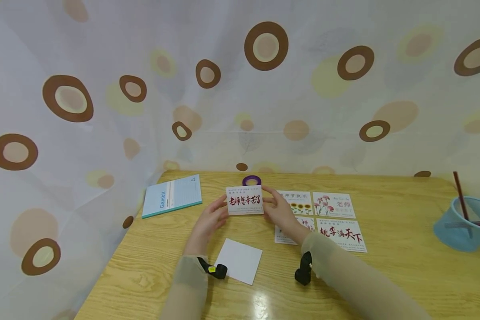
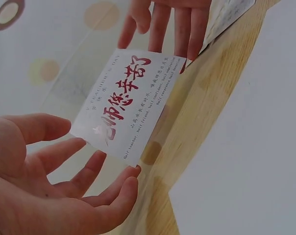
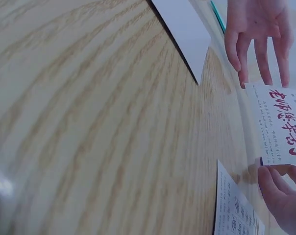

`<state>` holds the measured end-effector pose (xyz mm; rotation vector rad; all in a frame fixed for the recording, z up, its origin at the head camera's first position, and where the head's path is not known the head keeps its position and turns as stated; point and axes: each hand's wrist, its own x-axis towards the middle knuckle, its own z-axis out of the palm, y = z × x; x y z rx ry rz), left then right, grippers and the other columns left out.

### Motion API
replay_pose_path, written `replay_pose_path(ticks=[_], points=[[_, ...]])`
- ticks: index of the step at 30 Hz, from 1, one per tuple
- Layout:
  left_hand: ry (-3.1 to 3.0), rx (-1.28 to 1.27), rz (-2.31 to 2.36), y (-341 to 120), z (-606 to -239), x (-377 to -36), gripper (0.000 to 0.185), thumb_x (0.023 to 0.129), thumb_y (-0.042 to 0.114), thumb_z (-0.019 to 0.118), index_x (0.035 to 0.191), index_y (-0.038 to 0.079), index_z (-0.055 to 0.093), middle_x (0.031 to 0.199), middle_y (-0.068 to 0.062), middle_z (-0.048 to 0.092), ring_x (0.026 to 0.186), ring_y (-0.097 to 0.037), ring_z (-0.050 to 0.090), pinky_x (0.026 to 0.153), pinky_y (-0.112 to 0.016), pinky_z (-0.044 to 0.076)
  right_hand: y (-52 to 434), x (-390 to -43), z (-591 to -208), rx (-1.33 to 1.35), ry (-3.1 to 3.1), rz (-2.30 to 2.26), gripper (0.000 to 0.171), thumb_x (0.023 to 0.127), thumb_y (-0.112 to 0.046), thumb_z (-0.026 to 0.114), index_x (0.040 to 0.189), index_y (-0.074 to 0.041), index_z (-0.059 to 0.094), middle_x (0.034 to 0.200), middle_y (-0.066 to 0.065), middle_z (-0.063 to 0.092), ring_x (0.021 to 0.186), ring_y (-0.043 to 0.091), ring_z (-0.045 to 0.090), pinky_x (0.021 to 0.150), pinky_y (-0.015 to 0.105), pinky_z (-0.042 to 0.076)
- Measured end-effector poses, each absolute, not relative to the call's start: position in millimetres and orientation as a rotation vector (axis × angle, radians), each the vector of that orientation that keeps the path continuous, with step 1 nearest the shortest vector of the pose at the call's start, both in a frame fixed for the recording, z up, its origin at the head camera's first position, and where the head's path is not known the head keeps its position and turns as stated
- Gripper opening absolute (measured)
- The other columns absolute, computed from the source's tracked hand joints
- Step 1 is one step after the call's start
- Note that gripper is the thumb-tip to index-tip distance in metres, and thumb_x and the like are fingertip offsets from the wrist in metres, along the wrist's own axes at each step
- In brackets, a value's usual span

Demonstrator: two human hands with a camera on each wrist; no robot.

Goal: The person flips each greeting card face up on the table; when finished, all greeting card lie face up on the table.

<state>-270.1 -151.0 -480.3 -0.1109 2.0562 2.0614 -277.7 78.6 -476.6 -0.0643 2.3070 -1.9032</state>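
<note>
Both hands are up at the middle of the worktop point(image 1: 400, 284), holding a white card with red brush lettering point(image 1: 245, 200) between them. The right hand point(image 1: 281, 210) has it: its fingers point(image 2: 173, 29) lie along the card's right edge and pinch it there. The left hand point(image 1: 210, 219) is at the card's left edge, fingers point(image 2: 84, 174) spread and relaxed, their tips at the edge, not clasping. The card stands raised off the wood, just in front of a purple tape roll point(image 1: 251, 180). A blank white square of paper point(image 1: 239, 260) lies flat near the wrists. Four printed cards point(image 1: 335, 220) lie in a block just right of the right hand. A blue notebook point(image 1: 172, 195) sits off to the left, and a blue basket point(image 1: 462, 224) with pens at the far right.
</note>
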Motion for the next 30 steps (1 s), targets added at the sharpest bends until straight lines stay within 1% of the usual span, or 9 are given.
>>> replay_pose_path(ticks=[3,6,8,13,16,20,23,25,30], points=[[2.057,-0.110,2.046,-150,-479,-273,0.051,0.104,0.013,0.047,0.154,0.013,0.035,0.153,-0.020,0.038,0.133,-0.038,0.049,0.116,-0.052,0.034,81,-278,-477,-0.095,2.432,-1.813,0.057,0.099,-0.009,0.055,0.153,-0.021,0.038,0.137,0.020,0.055,0.107,0.030,0.064,0.071,0.030,0.055],[2.061,-0.098,2.027,-148,-478,-274,0.052,0.104,0.014,0.048,0.154,0.010,0.035,0.154,-0.020,0.039,0.135,-0.040,0.047,0.117,-0.053,0.032,82,-279,-477,-0.087,2.507,-1.753,0.057,0.099,-0.012,0.056,0.152,-0.021,0.040,0.130,0.016,0.057,0.103,0.025,0.062,0.068,0.025,0.051],[2.061,-0.098,2.008,-147,-476,-276,0.053,0.104,0.013,0.047,0.155,0.008,0.033,0.155,-0.021,0.037,0.136,-0.041,0.046,0.117,-0.054,0.033,83,-281,-478,-0.091,2.529,-1.743,0.056,0.098,-0.011,0.056,0.152,-0.020,0.040,0.127,0.016,0.058,0.102,0.025,0.061,0.067,0.024,0.049],[2.063,-0.097,1.968,-144,-470,-279,0.053,0.105,0.012,0.043,0.155,0.003,0.029,0.156,-0.023,0.035,0.138,-0.040,0.044,0.117,-0.054,0.032,84,-284,-480,-0.088,2.577,-1.720,0.057,0.096,-0.008,0.055,0.151,-0.016,0.042,0.125,0.017,0.059,0.101,0.025,0.061,0.068,0.024,0.049],[2.077,-0.082,1.958,-143,-469,-279,0.053,0.104,0.016,0.046,0.154,0.005,0.032,0.154,-0.020,0.039,0.135,-0.036,0.049,0.117,-0.052,0.033,86,-285,-480,-0.079,2.607,-1.680,0.057,0.095,-0.008,0.054,0.151,-0.015,0.042,0.124,0.017,0.060,0.102,0.025,0.061,0.070,0.025,0.050],[2.096,-0.059,1.938,-142,-468,-278,0.052,0.104,0.019,0.048,0.153,0.005,0.036,0.150,-0.018,0.044,0.129,-0.031,0.054,0.112,-0.047,0.041,89,-285,-479,-0.086,2.636,-1.633,0.058,0.094,-0.006,0.055,0.150,-0.013,0.042,0.124,0.016,0.060,0.104,0.026,0.061,0.073,0.027,0.051],[2.089,-0.077,1.926,-140,-469,-281,0.052,0.104,0.017,0.046,0.153,0.005,0.036,0.151,-0.019,0.043,0.131,-0.034,0.051,0.111,-0.047,0.041,91,-286,-480,-0.097,2.658,-1.609,0.060,0.093,-0.004,0.057,0.150,-0.011,0.042,0.123,0.016,0.061,0.105,0.026,0.061,0.075,0.028,0.052],[2.079,-0.094,1.923,-138,-471,-283,0.051,0.104,0.015,0.044,0.153,0.004,0.034,0.153,-0.021,0.040,0.135,-0.038,0.047,0.114,-0.051,0.037,93,-287,-480,-0.098,2.670,-1.595,0.060,0.092,-0.003,0.057,0.150,-0.010,0.043,0.122,0.016,0.061,0.104,0.026,0.061,0.076,0.028,0.052],[2.066,-0.113,1.927,-136,-472,-285,0.052,0.105,0.015,0.044,0.154,0.004,0.033,0.154,-0.023,0.038,0.136,-0.041,0.045,0.116,-0.053,0.035,95,-290,-483,-0.091,2.708,-1.527,0.060,0.091,-0.004,0.058,0.149,-0.010,0.043,0.121,0.015,0.063,0.100,0.023,0.057,0.073,0.026,0.046]])
